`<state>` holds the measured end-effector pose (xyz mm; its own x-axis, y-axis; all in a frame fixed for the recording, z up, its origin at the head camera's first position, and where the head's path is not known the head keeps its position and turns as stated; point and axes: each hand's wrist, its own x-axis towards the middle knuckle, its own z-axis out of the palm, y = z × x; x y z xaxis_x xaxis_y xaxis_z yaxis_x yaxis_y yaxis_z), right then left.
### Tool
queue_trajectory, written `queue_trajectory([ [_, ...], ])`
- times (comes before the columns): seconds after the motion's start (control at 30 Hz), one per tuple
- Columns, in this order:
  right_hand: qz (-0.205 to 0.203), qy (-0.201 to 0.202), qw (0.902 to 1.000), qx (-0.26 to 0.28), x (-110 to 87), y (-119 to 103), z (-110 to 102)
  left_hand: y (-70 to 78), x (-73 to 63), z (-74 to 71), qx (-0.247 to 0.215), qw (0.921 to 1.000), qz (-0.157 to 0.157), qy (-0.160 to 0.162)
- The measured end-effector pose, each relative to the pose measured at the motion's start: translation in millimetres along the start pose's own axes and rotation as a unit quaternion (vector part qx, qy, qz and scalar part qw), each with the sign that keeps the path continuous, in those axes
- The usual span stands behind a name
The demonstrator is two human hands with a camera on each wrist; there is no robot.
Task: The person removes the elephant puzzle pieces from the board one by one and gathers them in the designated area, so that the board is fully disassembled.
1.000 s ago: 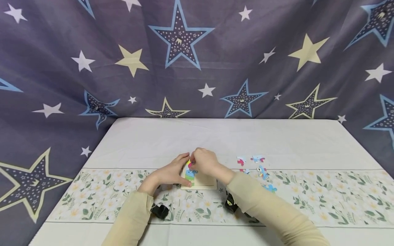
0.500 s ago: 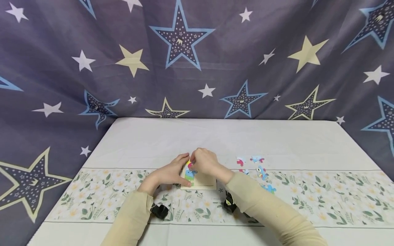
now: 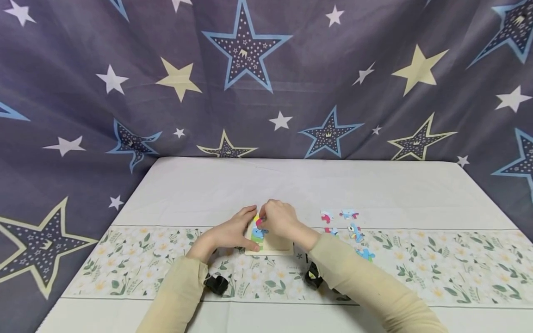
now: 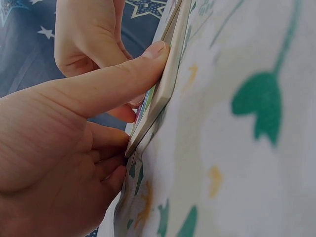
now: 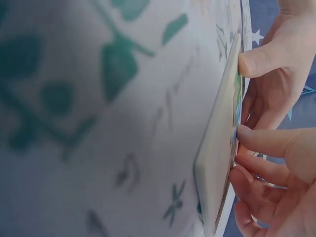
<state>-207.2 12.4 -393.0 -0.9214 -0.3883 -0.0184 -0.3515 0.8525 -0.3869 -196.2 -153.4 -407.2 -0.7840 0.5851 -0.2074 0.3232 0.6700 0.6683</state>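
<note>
A small pale wooden puzzle board (image 3: 280, 245) lies on the table, its left part filled with coloured puzzle pieces (image 3: 257, 233) and its right part bare wood. My left hand (image 3: 231, 235) holds the board by its left side, thumb over the near edge; in the left wrist view the other fingers curl against the side. My right hand (image 3: 280, 218) bends over the board, pinching at a puzzle piece with thumb and fingertips low on the surface. That piece is mostly hidden by the fingers. In the right wrist view the right fingertips (image 5: 245, 132) sit right at the coloured pieces.
To the right of the board lie several loose puzzle pieces, among them a blue and pink piece (image 3: 349, 214), a pink piece (image 3: 326, 216) and a blue piece (image 3: 366, 254). A floral band (image 3: 437, 263) crosses the white tablecloth (image 3: 374, 185). A starry curtain (image 3: 266, 101) hangs behind.
Both hands stay at the board with almost no movement. The right fingertips shift very slightly over the pieces, and the whole head view tilts a little.
</note>
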Motion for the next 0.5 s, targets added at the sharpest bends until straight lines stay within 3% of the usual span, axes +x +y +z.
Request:
queue_trajectory([
  [0.5, -0.037, -0.008, 0.9988, -0.032, 2.4, -1.4, 0.0, -2.1, -0.5, -1.6, 0.01, 0.9999, 0.01, -0.005],
])
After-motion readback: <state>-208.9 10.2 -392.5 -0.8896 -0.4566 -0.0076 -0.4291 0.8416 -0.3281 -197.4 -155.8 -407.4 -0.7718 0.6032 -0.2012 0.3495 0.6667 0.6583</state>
